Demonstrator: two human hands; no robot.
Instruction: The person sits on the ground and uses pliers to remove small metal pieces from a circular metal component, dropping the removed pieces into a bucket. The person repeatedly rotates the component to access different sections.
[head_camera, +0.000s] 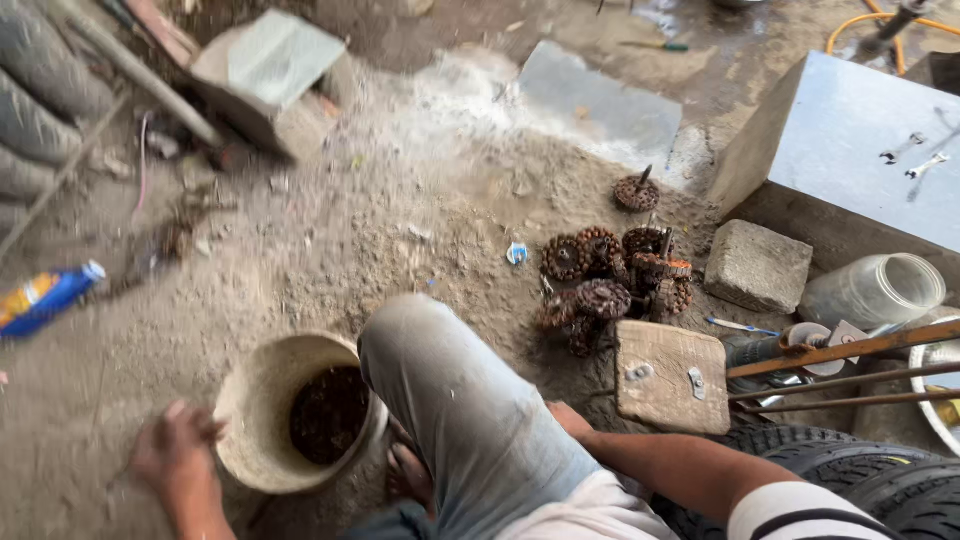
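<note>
Two bare hands show at the bottom of the view. The left hand (180, 450) rests on the dirt floor (330, 240) just beside the round cream plastic bucket (262, 385), touching its outer wall, fingers spread and loose, closed on nothing; motion blur hides the fingertips. The right hand (568, 418) is mostly hidden behind the person's bent knee in grey trousers (455, 400), so I cannot tell whether its grip is open or closed. One bucket stands on the floor left of the knee, holding dark matter in its bottom. About seven rusty brown toothed sprockets (610, 275) lie heaped on the floor beyond the knee, with one more sprocket (637, 192) apart, further back. One flat wooden block with two metal fittings (672, 377) lies near the right hand. One grey stone block (757, 266), one clear plastic jar on its side (875, 290), three rusty metal rods (850, 375) and black rubber tyres (850, 475) sit at the right.
</note>
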